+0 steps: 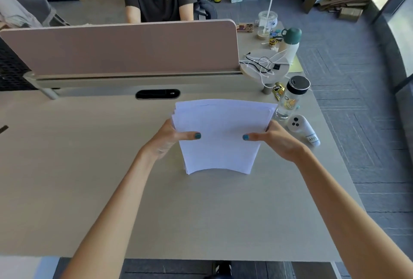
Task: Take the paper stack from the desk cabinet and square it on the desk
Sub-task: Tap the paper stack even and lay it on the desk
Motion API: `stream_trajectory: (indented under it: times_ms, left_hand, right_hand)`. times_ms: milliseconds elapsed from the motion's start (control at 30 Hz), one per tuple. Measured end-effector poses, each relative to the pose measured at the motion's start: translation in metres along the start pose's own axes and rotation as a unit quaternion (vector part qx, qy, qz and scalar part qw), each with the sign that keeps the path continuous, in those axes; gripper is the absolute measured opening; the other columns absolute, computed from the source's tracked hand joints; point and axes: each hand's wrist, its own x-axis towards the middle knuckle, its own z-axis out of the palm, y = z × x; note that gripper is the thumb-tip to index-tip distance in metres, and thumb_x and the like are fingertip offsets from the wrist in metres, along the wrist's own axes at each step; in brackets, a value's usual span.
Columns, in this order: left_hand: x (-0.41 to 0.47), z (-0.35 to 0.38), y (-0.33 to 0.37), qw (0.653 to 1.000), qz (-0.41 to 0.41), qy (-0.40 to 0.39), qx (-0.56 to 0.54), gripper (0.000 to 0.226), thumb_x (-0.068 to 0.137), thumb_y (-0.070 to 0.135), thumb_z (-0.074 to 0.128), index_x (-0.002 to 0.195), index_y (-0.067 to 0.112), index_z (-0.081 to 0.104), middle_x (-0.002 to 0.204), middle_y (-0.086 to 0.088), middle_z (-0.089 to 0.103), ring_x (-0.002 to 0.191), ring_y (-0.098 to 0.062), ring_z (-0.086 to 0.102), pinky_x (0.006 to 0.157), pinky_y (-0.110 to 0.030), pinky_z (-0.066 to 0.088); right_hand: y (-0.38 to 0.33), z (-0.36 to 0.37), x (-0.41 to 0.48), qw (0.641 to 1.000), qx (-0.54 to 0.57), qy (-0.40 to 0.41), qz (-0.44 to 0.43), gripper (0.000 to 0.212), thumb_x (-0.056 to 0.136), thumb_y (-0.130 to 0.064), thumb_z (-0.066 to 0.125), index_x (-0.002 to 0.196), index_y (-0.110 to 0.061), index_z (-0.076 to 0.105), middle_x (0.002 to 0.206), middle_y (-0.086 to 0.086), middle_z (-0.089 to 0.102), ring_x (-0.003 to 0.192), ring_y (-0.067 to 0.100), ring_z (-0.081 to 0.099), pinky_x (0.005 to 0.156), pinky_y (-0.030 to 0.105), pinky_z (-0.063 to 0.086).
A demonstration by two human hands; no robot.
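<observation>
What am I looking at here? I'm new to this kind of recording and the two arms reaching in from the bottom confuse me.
There is no machine: a person wears a camera on the head, looking down, so the arms are their own. The left hand and right hand grip the sides of a paper stack, standing on its lower edge on the desk, its sheets not yet even. To the right lie a clear bottle and a white controller. Behind the divider sits another person.

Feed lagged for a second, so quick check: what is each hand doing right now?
Left hand: closed on the paper stack's left edge.
Right hand: closed on its right edge.
</observation>
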Motion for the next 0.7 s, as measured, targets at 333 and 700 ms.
stream_trajectory:
  times_ms: [333, 700]
  left_hand:
    - [-0.003, 0.011, 0.000, 0.985, 0.044, 0.160, -0.049, 0.073, 0.062, 0.033, 0.082, 0.123, 0.018, 0.047, 0.116, 0.009, 0.067, 0.110, -0.015, 0.063, 0.097, -0.034, 0.050]
    - [-0.008, 0.045, 0.029, 0.922, 0.075, 0.367, -0.094, 0.029, 0.087, 0.050, 0.058, 0.088, 0.023, 0.050, 0.094, 0.012, 0.062, 0.110, -0.025, 0.064, 0.093, -0.034, 0.043]
  right_hand:
    - [0.004, 0.008, -0.002, 0.999, 0.032, -0.010, -0.008, 0.046, 0.069, 0.001, 0.072, 0.110, -0.019, 0.068, 0.112, 0.003, 0.071, 0.102, 0.016, 0.067, 0.089, 0.029, 0.053]
    - [-0.002, 0.016, -0.016, 0.998, 0.006, 0.035, -0.054, 0.046, 0.069, -0.004, 0.076, 0.115, -0.008, 0.068, 0.117, 0.014, 0.071, 0.100, 0.019, 0.068, 0.089, 0.035, 0.053]
